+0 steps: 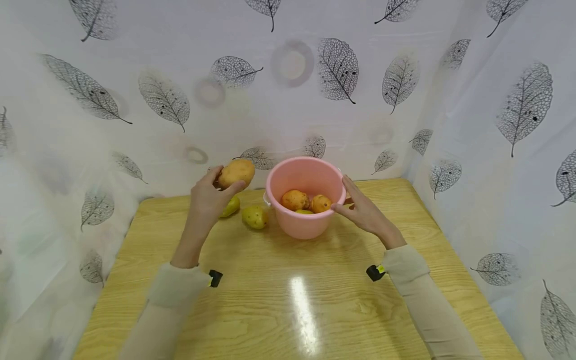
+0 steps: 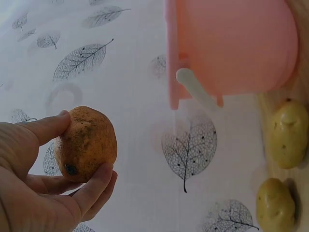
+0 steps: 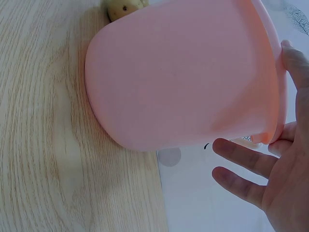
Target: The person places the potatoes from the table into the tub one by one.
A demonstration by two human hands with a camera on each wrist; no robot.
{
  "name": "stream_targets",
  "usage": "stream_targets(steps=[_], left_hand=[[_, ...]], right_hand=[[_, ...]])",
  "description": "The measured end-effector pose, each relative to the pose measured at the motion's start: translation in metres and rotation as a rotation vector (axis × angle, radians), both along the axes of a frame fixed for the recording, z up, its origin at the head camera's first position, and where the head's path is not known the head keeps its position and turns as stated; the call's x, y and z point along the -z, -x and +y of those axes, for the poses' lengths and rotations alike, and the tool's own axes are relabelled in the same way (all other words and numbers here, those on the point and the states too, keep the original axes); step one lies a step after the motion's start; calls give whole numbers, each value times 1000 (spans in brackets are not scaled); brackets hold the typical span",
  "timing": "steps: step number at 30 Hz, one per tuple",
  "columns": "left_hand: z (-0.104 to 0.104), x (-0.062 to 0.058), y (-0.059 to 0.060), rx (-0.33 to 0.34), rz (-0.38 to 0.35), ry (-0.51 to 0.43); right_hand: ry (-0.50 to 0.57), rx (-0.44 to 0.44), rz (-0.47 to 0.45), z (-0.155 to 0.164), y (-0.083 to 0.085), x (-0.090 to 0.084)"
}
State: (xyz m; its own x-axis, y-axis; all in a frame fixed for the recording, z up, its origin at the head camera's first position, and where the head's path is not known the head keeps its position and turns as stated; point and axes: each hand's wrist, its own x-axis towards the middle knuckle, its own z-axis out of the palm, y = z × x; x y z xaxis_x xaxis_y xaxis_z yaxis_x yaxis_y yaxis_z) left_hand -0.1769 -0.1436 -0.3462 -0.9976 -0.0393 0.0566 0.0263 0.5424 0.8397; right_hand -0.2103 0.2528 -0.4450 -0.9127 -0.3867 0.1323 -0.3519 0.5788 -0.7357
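My left hand (image 1: 225, 181) is raised above the table and grips an orange-brown speckled fruit (image 1: 236, 173) between thumb and fingers, just left of a pink plastic bucket (image 1: 301, 226). The left wrist view shows this fruit (image 2: 87, 143) in my fingers (image 2: 46, 126), with the bucket (image 2: 236, 43) and its white handle beyond. My right hand (image 1: 344, 195) rests with straight fingers against the bucket's right rim. The right wrist view shows its fingers (image 3: 241, 157) spread beside the bucket wall (image 3: 183, 72). In the bucket lie two orange fruits (image 1: 295, 200) (image 1: 321, 203) and a greenish one (image 1: 304, 212).
Two yellow-green fruits (image 1: 255, 217) (image 1: 231, 206) lie on the wooden table (image 1: 306, 300) left of the bucket, below my left hand. White sheeting printed with leaves (image 1: 337, 70) closes off the back, left and right sides of the table.
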Motion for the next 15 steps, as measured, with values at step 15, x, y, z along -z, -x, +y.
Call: stream_targets(steps=[15], left_hand=[[52,13,8,64,14,15]], right_hand=[[0,-2,5,1,2,1]])
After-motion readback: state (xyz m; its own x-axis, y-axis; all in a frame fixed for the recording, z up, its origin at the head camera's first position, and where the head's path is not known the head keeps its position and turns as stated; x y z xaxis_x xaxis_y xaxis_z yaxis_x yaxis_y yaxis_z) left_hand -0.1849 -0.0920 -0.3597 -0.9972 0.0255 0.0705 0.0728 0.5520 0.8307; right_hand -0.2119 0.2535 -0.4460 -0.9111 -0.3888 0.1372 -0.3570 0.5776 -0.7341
